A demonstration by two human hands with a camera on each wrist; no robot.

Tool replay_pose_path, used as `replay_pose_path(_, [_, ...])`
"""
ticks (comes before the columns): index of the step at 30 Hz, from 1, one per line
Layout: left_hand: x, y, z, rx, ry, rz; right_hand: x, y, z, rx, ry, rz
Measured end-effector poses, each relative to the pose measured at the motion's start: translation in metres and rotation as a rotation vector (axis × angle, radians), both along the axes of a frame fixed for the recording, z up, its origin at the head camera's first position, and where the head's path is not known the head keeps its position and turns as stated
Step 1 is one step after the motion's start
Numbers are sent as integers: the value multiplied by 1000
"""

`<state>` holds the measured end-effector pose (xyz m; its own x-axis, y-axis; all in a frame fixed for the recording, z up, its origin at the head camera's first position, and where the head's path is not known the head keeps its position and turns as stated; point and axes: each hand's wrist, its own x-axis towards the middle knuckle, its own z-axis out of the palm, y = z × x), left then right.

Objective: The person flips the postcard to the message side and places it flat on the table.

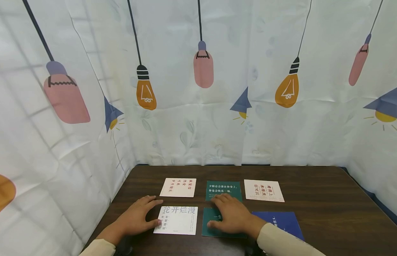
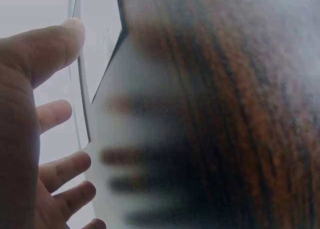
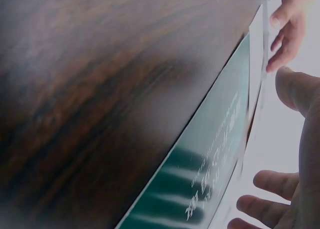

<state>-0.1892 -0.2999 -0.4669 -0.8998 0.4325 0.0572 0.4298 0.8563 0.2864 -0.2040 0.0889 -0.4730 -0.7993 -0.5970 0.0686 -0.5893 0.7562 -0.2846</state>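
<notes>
In the head view, six cards are laid out on the table (image 1: 339,206) in two rows of three. By the left hand (image 1: 139,215), the near left corner of the layout is flanked: the white card with grey characters (image 1: 179,222) lies just to its right, with the thumb tip at the card's left edge. By the right hand (image 1: 231,213), the near green card (image 1: 209,213) is partly covered, and the near edge of the far green card (image 1: 223,188) is reached by the fingertips; the blue card (image 1: 286,222) lies to the right, partly hidden by the forearm. The near green card's longer side appears to be set left to right, though depth is foreshortened; the right hand is clearly the nearer to it. In the left wrist view, the fingers are seen spread and loosely bent, with nothing held; whether the white card is touched by the thumb cannot be told. In the right wrist view, thumb and fingers are held well apart above the green surface, where dark finger reflections (image 3: 187,159) are shown, and nothing is gripped.
</notes>
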Motion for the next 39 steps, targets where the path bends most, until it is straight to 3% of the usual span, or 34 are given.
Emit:
replay_pose_path(9, [0,-1,-2,15,26,-15,0,-8,-3,11,-30,7])
replay_pose_path(26, [-2,1,-5,16,-3,5,1,-22,-6,14,-53,13])
replay_pose_path(39, [-3,-2,-7,24,-30,-18,1,-37,-6,15,-30,44])
